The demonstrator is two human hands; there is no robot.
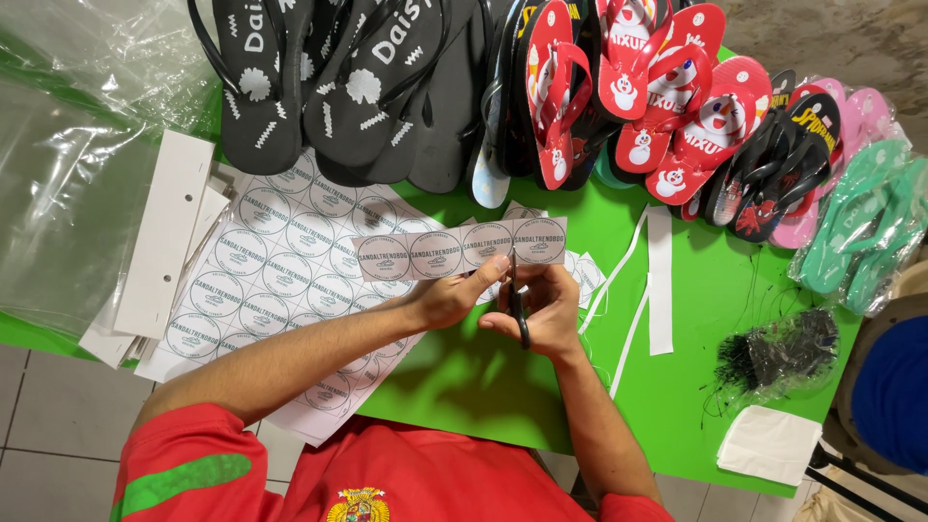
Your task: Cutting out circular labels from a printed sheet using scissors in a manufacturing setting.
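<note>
Over a green desk (464, 387), a person's left hand (447, 298) pinches a pale strip of four round printed labels (462, 247), its long axis running left to right, held level above the desk. The right hand (543, 307) is closed around black-handled scissors (519, 307), blades pointing up at the strip between the third and fourth circles. Uncut sheets of the same round labels (280, 271) lie at left beside white card strips (166, 232). Black flip-flops (319, 87) and red ones (638, 97) line the far edge.
</note>
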